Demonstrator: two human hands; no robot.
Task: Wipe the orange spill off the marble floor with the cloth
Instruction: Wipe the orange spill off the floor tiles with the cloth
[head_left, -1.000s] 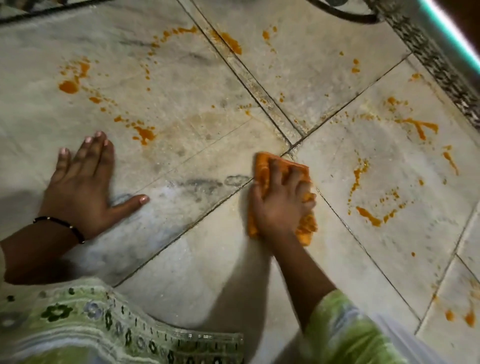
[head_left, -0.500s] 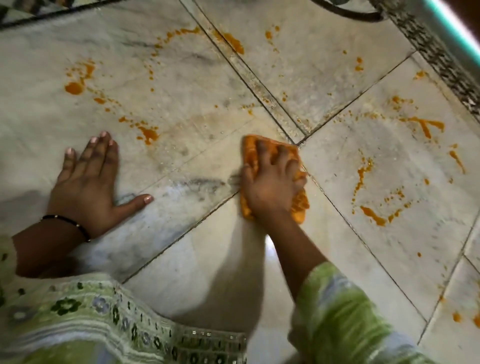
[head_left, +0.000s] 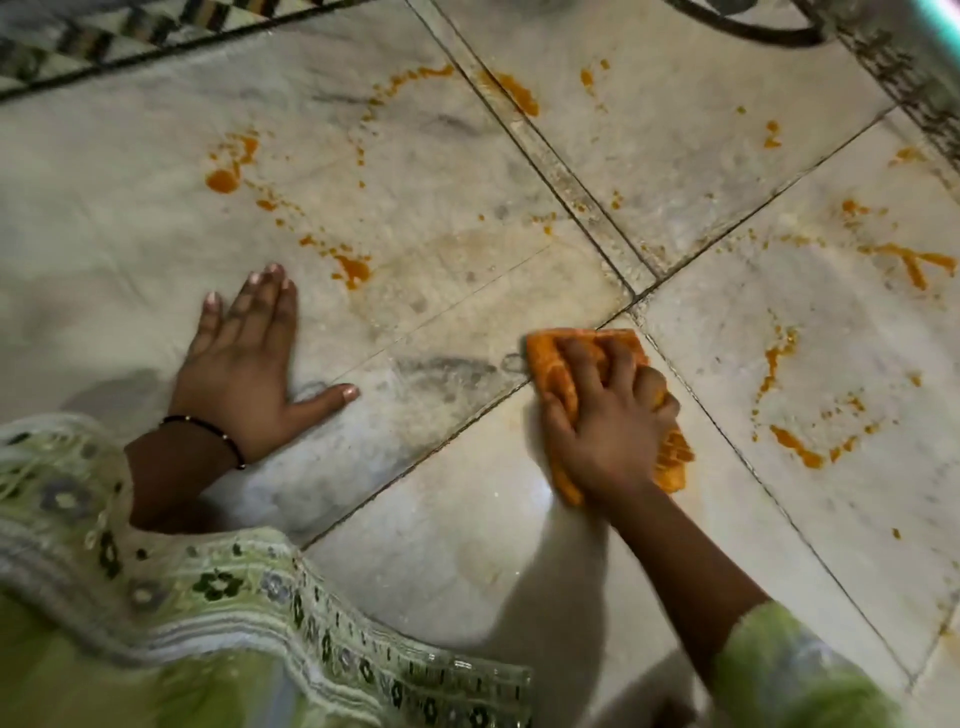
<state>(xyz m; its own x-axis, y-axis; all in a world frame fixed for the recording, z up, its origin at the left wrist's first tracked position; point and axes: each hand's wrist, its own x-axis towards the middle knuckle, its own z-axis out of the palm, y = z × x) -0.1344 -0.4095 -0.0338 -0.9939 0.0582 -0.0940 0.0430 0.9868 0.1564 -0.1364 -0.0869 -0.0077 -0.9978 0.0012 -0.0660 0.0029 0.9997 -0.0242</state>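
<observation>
Left hand flat on the marble floor, well left of the right hand. Cloth under the right hand, on the floor, beside a crossing of tile joints. Spill just beyond the left hand's fingertips; more spill right of the right hand and farther beyond both hands. Bracelet on the left wrist.
</observation>
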